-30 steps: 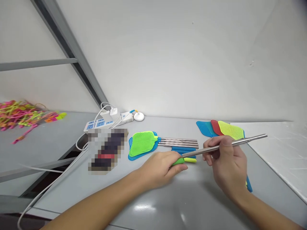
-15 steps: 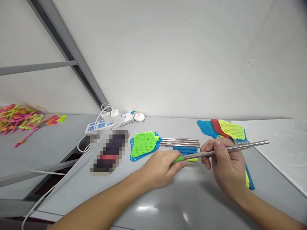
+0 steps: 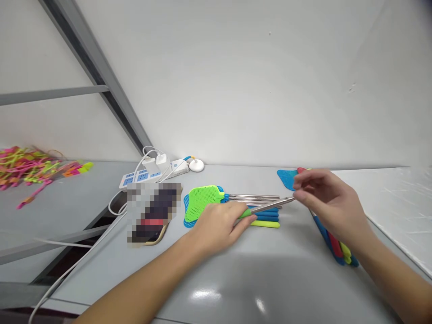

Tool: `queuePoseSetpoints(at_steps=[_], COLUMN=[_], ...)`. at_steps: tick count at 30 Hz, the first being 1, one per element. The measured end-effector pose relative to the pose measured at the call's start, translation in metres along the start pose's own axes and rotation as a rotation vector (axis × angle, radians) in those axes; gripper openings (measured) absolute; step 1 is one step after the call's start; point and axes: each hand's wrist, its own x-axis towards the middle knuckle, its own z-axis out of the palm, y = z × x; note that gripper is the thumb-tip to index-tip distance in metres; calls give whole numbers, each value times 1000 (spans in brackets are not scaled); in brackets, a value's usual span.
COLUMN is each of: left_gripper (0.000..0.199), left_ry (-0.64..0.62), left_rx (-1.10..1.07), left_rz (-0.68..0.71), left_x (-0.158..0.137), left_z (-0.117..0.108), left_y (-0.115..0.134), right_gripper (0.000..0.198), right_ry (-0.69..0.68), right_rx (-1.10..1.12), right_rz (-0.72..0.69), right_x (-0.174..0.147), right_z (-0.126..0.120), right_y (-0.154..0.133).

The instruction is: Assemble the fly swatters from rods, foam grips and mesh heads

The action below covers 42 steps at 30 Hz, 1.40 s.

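Rod of silver metal [image 3: 270,206] now looks shorter, seemingly collapsed, above the smooth grey table [image 3: 270,279]; left hand [image 3: 221,225] clasps its slim green handle [image 3: 246,213], half-open right hand [image 3: 332,202] at its tip, hold unclear

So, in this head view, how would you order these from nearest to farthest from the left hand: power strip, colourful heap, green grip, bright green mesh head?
1. Green grip: held in the left hand.
2. Bright green mesh head: just beyond that hand.
3. Power strip: farther back, to the left.
4. Colourful heap: at the far left edge.
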Motion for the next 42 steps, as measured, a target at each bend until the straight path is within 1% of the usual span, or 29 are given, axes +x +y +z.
queuePoseSetpoints(at_steps=[1,2,4,6,8,11,14,16,18,22,25,29,35,39,40,42], left_gripper=[37,37,39,39,39,46,56,63,69,76,76,75,76,75,72,59], left_ry=[3,2,-2,8,50,195,336,377,389,395,390,366,376,339,327,289], left_rx=[44,81,116,64,-101,-502,-868,-1011,-1083,-1120,-1112,-1092,-1074,-1007,-968,-821], left_rz=[4,10,23,24,3,-43,-80,-84,-72,-57,-48,-49,-34,-28,-37,-58], left_x=[0,1,0,-1,-2,-2,-1,-1,-1,-4,-5,-4,-7,-8,-7,-5], left_z=[-2,-3,-5,-6,-6,-3,2,4,5,2,1,5,12,15,16,16], left_y=[-2,-4,-7,-8,-10,-13,-16,-17,-17,-14,-12,-9,-3,-1,0,1], right_gripper=[23,20,13,17,24,29,32,33,32,33,34,36,36,35,35,35], right_ry=[-76,-182,-391,-514,-563,-561,-548,-552,-564,-562,-518,-458,-452,-458,-460,-458], right_rx=[-124,-247,-444,-571,-648,-708,-742,-756,-756,-738,-743,-759,-781,-791,-795,-791], right_rz=[-100,-199,-351,-403,-400,-417,-472,-493,-493,-504,-553,-607,-637,-646,-650,-668], right_x=[2,3,1,-3,-7,-9,-10,-11,-14,-19,-22,-24,-26,-26,-26,-25], right_z=[-4,-5,-3,4,10,14,16,17,20,26,31,33,33,33,32,30], right_y=[3,7,12,16,17,17,15,14,14,15,14,11,7,6,6,5])
